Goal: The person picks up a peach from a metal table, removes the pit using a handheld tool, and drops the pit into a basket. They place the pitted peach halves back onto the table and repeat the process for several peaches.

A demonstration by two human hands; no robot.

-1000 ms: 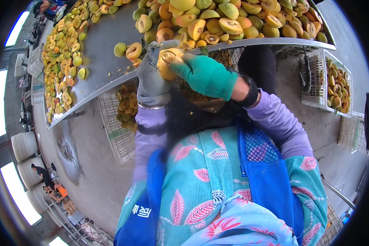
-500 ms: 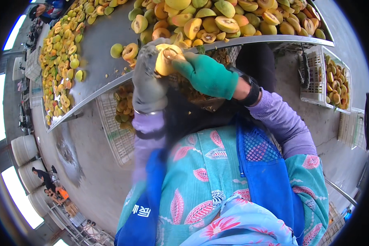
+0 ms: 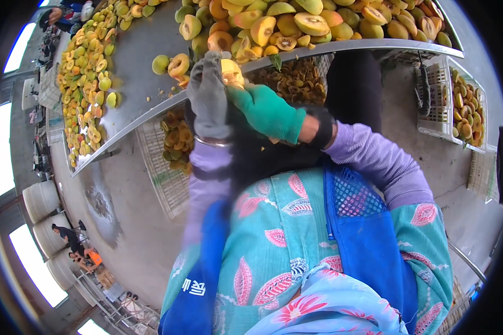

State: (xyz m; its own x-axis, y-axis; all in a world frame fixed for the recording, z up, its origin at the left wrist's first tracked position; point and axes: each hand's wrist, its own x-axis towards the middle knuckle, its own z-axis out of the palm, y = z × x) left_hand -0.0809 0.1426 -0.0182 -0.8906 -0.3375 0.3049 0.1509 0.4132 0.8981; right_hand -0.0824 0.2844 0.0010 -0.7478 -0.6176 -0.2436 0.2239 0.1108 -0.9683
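Observation:
My left hand (image 3: 209,97), in a grey glove, is closed around a halved yellow peach (image 3: 231,71) just off the near edge of a metal table. My right hand (image 3: 271,113), in a green glove, is closed with its thumb and fingertips against the lower side of that peach. Whatever lies inside the right fist is hidden. Beyond the hands, a large heap of halved peaches (image 3: 313,22) covers the table's far part. Two loose pieces, one a green-skinned peach (image 3: 160,65) and the other a cut peach half (image 3: 178,65), lie just left of my left hand.
The metal table (image 3: 137,67) has a raised rim and more peach halves (image 3: 86,84) along its left side. Below stand a crate of peaches (image 3: 176,142), a bin of brownish scraps (image 3: 296,81) and a white crate (image 3: 436,100) at right. People (image 3: 67,237) are far left.
Both hands have drawn closer together around the peach, and the right has shifted left and slightly down. The peach has turned and shows less of its face. The view has shifted slightly.

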